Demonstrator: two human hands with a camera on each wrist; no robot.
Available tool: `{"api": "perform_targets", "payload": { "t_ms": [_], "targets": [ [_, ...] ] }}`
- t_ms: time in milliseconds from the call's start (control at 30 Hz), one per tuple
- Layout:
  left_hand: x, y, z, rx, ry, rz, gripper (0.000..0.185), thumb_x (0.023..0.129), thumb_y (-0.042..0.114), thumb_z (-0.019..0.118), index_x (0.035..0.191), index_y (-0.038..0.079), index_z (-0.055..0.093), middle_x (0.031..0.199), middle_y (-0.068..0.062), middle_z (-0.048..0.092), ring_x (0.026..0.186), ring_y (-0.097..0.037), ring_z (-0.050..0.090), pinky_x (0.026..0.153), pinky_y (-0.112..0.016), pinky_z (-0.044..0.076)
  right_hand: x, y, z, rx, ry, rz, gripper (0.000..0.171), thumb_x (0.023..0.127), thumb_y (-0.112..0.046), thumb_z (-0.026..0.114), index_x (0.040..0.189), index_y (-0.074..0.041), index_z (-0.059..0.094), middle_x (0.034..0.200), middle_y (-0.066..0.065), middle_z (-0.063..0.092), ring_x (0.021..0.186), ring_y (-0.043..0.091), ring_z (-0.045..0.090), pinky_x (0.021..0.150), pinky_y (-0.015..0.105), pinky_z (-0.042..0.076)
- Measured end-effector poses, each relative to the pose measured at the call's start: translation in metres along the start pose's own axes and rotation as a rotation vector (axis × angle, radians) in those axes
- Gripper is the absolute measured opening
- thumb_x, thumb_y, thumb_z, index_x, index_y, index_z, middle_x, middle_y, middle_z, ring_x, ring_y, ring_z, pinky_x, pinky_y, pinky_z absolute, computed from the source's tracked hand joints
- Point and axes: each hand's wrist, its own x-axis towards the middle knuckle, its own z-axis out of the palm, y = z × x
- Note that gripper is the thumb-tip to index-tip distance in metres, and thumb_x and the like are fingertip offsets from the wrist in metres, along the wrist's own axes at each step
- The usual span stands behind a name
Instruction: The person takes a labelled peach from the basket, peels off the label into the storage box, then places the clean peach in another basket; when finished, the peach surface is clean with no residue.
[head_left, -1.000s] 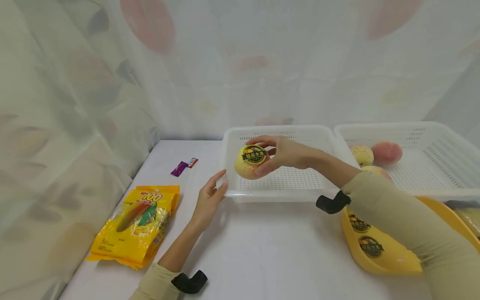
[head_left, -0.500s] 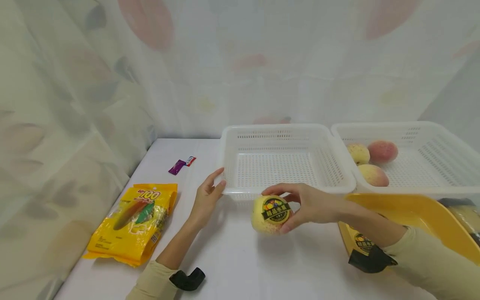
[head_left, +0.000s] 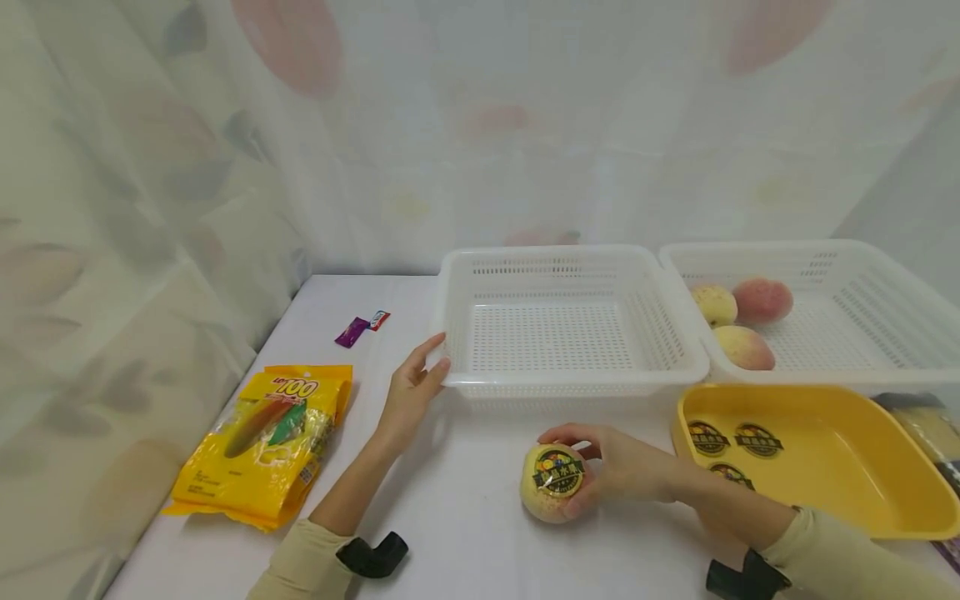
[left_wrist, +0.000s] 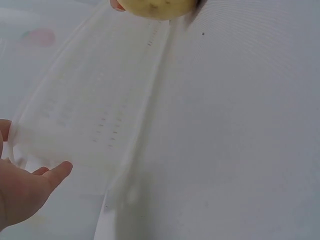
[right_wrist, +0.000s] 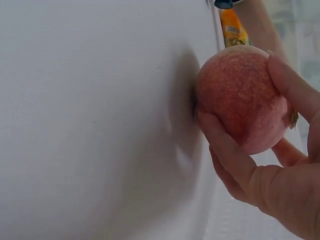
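Observation:
My right hand [head_left: 592, 471] grips a yellowish peach [head_left: 543, 502] with a dark round sticker [head_left: 558, 472] and holds it on the white table, in front of the empty left white basket [head_left: 570, 388]. The right wrist view shows the peach's reddish side [right_wrist: 240, 95] with my fingers [right_wrist: 225, 150] curled round it. My left hand [head_left: 431, 364] rests with straight fingers against the near left corner of that basket. The left wrist view shows the open left hand [left_wrist: 25, 195] beside the blurred basket wall [left_wrist: 100, 115].
A second white basket [head_left: 810, 250] at the right holds three peaches [head_left: 744, 347]. A yellow tray [head_left: 862, 492] with round stickers [head_left: 758, 439] sits at the front right. A yellow snack bag [head_left: 266, 442] and small candy wrappers [head_left: 362, 327] lie at the left. A curtain hangs behind.
My right hand has carried the stickered peach out of the left basket, toward me and down onto the table. The left hand has stayed at the basket's corner.

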Motion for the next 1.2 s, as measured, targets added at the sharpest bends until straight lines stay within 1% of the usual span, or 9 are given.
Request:
{"api": "perform_targets", "payload": {
  "t_ms": [100,233,433,533,633,800,900,1000,1200],
  "targets": [
    [0.0,0.001,0.0,-0.004,-0.005,-0.014,0.048,0.099,0.021,0.053,0.145,0.017,0.041,0.148,-0.008,0.037,0.119,-0.038,0.05,0.097,-0.041,0.045,-0.001,0.002,0.002,-0.002,-0.001,0.014,0.07,0.068,-0.021,0.087,0.13,-0.019,0.054,0.125,0.0,0.054,0.11,0.028,0.049,0.095,0.046,0.04],
    [0.0,0.006,-0.003,0.064,0.026,-0.005,0.05,0.098,0.021,0.056,0.145,0.019,0.04,0.148,-0.009,0.036,0.127,-0.033,0.045,0.1,-0.041,0.042,-0.002,0.003,0.004,-0.027,-0.007,-0.01,0.071,0.069,-0.024,0.086,0.132,-0.021,0.052,0.128,-0.004,0.054,0.115,0.029,0.047,0.098,0.049,0.037],
    [-0.005,0.023,-0.006,0.161,0.135,0.184,0.055,0.095,0.019,0.061,0.144,0.012,0.04,0.149,-0.001,0.031,0.135,-0.022,0.033,0.106,-0.039,0.035,-0.002,0.003,0.006,-0.046,-0.005,-0.013,0.071,0.07,-0.026,0.086,0.132,-0.022,0.052,0.127,-0.006,0.053,0.115,0.027,0.046,0.098,0.048,0.037],
    [-0.011,0.033,-0.002,0.136,0.109,0.287,0.055,0.093,0.013,0.063,0.143,0.007,0.04,0.148,-0.002,0.034,0.133,-0.023,0.037,0.105,-0.037,0.037,-0.003,0.003,0.006,-0.051,-0.005,-0.022,0.071,0.07,-0.025,0.086,0.132,-0.022,0.052,0.127,-0.005,0.053,0.115,0.027,0.047,0.097,0.048,0.037],
    [-0.021,0.043,0.007,0.083,0.004,0.348,0.057,0.091,0.005,0.063,0.143,0.004,0.039,0.146,-0.006,0.038,0.13,-0.025,0.042,0.102,-0.035,0.04,-0.004,0.001,0.006,-0.051,-0.004,-0.024,0.071,0.07,-0.025,0.086,0.132,-0.021,0.051,0.127,-0.005,0.053,0.115,0.027,0.047,0.098,0.048,0.037],
    [-0.038,0.049,0.026,0.077,-0.29,0.342,0.06,0.09,0.012,0.067,0.142,0.005,0.04,0.146,-0.012,0.038,0.128,-0.027,0.043,0.1,-0.033,0.042,-0.004,0.002,0.005,-0.065,-0.002,-0.026,0.072,0.071,-0.028,0.085,0.134,-0.02,0.05,0.129,-0.005,0.052,0.116,0.027,0.047,0.099,0.05,0.037],
    [-0.045,0.046,0.035,0.143,-0.464,0.266,0.065,0.088,0.021,0.071,0.144,0.012,0.04,0.146,-0.008,0.037,0.129,-0.024,0.041,0.101,-0.033,0.041,-0.004,0.003,0.005,-0.074,0.0,-0.038,0.073,0.072,-0.029,0.085,0.135,-0.02,0.049,0.131,-0.005,0.051,0.117,0.028,0.047,0.099,0.052,0.037],
    [-0.048,0.038,0.044,0.241,-0.575,0.152,0.073,0.084,0.025,0.075,0.146,0.019,0.037,0.146,0.001,0.037,0.13,-0.023,0.039,0.101,-0.033,0.042,-0.004,0.004,0.004,-0.077,0.005,-0.038,0.073,0.071,-0.03,0.085,0.135,-0.022,0.049,0.132,-0.005,0.05,0.118,0.028,0.047,0.098,0.05,0.039],
    [-0.052,0.013,0.055,0.341,-0.683,-0.029,0.087,0.076,0.027,0.081,0.148,0.02,0.032,0.147,0.0,0.033,0.128,-0.025,0.04,0.095,-0.03,0.046,-0.006,0.004,0.005,-0.078,0.01,-0.06,0.074,0.072,-0.027,0.085,0.136,-0.02,0.049,0.137,0.001,0.047,0.119,0.029,0.047,0.098,0.05,0.038]
  ]
}}
